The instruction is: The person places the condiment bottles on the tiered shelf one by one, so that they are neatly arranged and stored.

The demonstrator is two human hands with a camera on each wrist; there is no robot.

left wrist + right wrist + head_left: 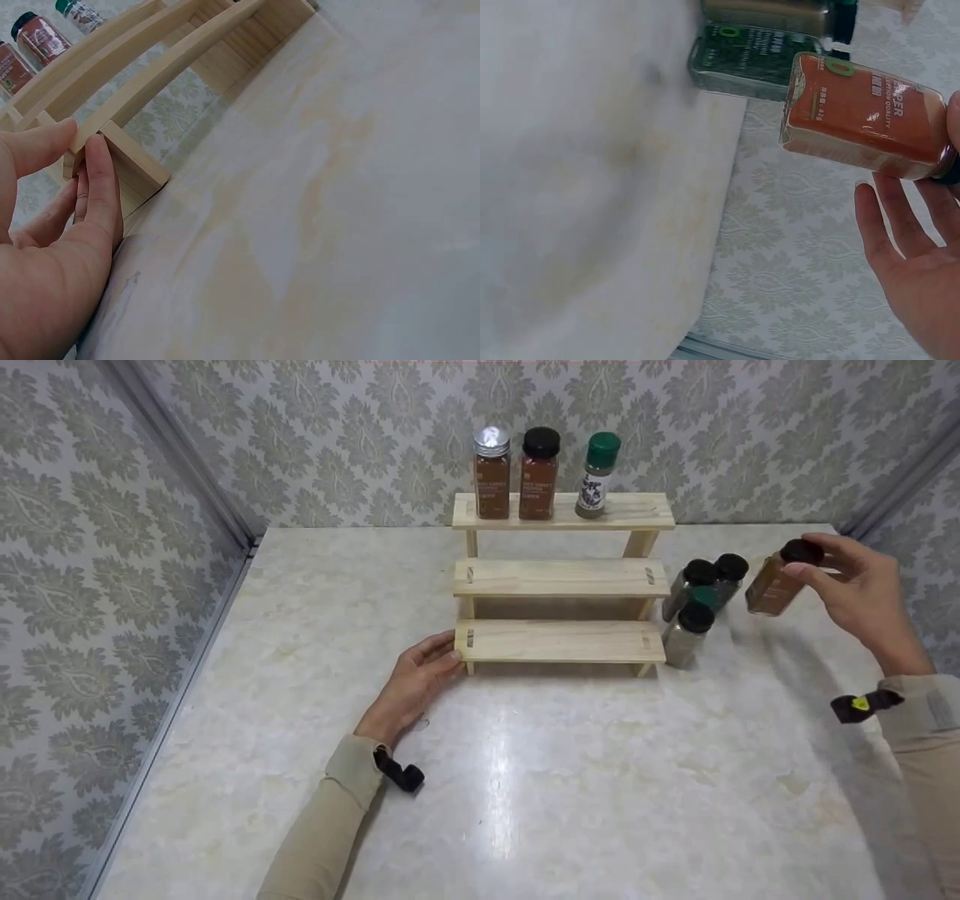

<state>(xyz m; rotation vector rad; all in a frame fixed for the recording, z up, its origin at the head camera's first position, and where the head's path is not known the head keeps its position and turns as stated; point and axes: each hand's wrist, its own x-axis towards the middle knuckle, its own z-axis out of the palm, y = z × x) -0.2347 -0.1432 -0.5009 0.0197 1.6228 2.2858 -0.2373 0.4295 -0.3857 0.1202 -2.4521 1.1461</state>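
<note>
My right hand (862,592) pinches a spice jar (776,585) of reddish-brown powder by its black cap. The jar is tilted and looks lifted off the table; its label shows in the right wrist view (870,112). At the left end of the bottom step of a three-step wooden rack (555,641), my left hand (416,682) grips the corner between thumb and fingers. On the top step stand a silver-capped jar (493,484), a black-capped jar (538,484) and a green-capped bottle (595,487).
Several more spice jars stand close together at the rack's right side, among them a black-capped jar of pale contents (684,645) and a dark one (727,585). The rack is on a marbled table (570,780). Patterned wall panels (360,442) rise behind and at both sides.
</note>
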